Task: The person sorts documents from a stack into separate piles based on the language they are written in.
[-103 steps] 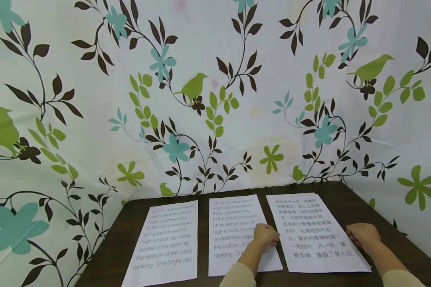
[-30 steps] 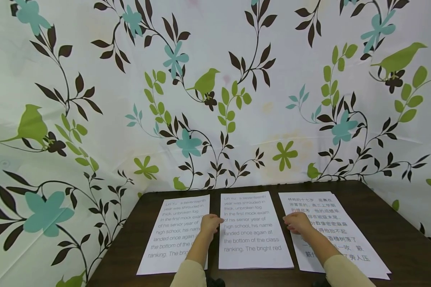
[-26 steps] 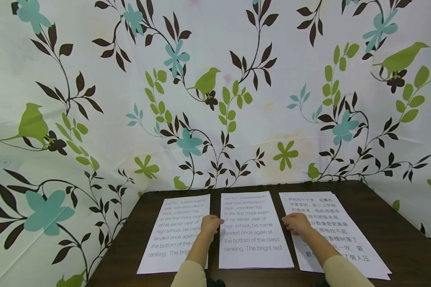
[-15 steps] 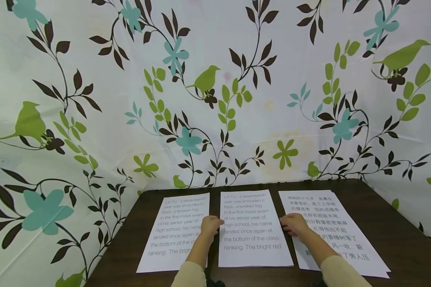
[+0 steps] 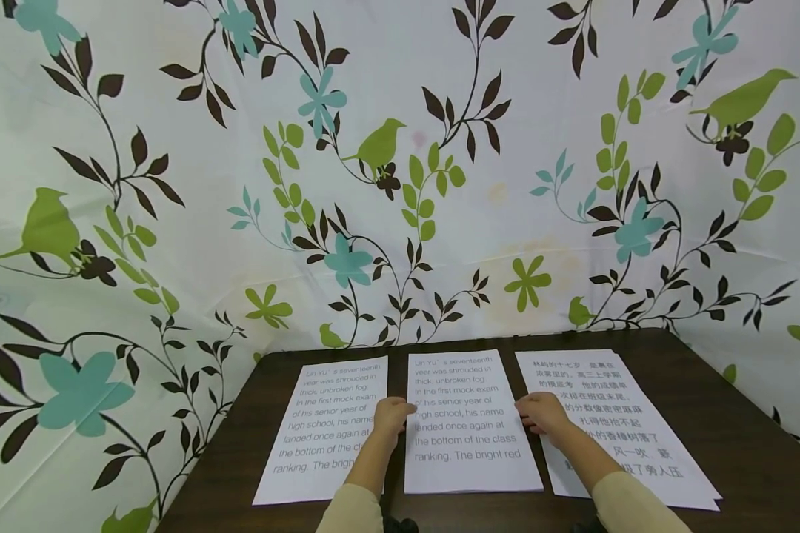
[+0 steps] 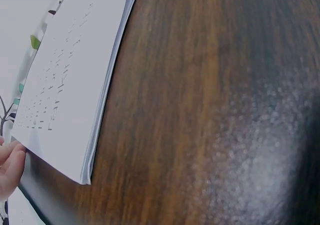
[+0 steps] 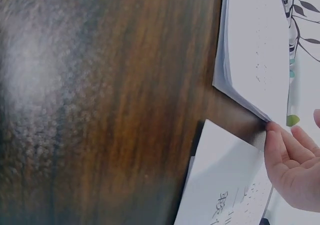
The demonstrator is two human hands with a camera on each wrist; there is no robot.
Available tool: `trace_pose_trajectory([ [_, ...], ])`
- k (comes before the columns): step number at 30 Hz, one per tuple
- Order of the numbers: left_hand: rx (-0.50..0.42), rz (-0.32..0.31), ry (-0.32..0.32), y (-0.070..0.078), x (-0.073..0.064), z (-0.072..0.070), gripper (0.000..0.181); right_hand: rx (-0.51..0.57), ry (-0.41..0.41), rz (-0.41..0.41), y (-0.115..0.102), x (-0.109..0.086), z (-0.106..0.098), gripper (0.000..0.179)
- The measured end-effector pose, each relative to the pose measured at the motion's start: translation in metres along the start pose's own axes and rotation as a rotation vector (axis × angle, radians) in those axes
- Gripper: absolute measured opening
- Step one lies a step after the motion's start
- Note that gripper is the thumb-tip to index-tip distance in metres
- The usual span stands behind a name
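Note:
A middle stack of white paper printed in English [image 5: 463, 437] lies on the dark table between the two hands. My left hand [image 5: 391, 416] touches its left edge with the fingertips; in the left wrist view that hand [image 6: 10, 170] shows only in part beside the stack [image 6: 75, 90]. On the opposite side my right hand [image 5: 543, 414] hovers over or rests on the right stack, printed in Chinese [image 5: 613, 407], its fingertips at the middle stack's right edge. The right wrist view shows thumb and fingers of this hand [image 7: 295, 170] loosely bent, the thumb tip meeting the middle stack's edge [image 7: 255, 50].
Another English-printed sheet or stack [image 5: 320, 414] lies at the left, partly under the left forearm. Lower sheets of the right stack stick out at its near right corner. Brown wood tabletop [image 5: 693, 407] surrounds the papers, and a patterned cloth [image 5: 453, 222] hangs behind.
Both hands have shifted left from the sides of the right stack to those of the middle stack. During the last second the right hand has edged left to the middle stack's edge.

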State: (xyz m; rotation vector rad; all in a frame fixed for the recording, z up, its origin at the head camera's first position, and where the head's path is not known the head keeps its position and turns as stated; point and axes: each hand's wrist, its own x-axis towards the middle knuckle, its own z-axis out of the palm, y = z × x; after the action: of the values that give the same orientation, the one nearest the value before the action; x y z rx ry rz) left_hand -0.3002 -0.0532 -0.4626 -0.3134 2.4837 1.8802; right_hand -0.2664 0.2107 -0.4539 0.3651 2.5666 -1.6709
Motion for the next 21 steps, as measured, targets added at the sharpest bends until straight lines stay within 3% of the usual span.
trace_pose_trajectory([
  [6,0.036,0.004,0.004,0.001,-0.001,-0.001,0.031,-0.02,-0.001,-0.011,-0.005,-0.002,0.0,0.031],
  [9,0.037,0.018,-0.002,0.002,-0.002,-0.002,0.011,-0.028,-0.002,-0.018,-0.008,-0.003,-0.001,0.032],
  [15,0.002,0.037,0.024,0.005,-0.004,-0.003,0.015,-0.006,0.02,-0.017,-0.011,-0.001,0.0,0.032],
  [21,-0.144,-0.006,0.008,0.001,-0.004,-0.002,0.037,0.117,0.054,0.03,-0.006,0.0,0.003,0.034],
])
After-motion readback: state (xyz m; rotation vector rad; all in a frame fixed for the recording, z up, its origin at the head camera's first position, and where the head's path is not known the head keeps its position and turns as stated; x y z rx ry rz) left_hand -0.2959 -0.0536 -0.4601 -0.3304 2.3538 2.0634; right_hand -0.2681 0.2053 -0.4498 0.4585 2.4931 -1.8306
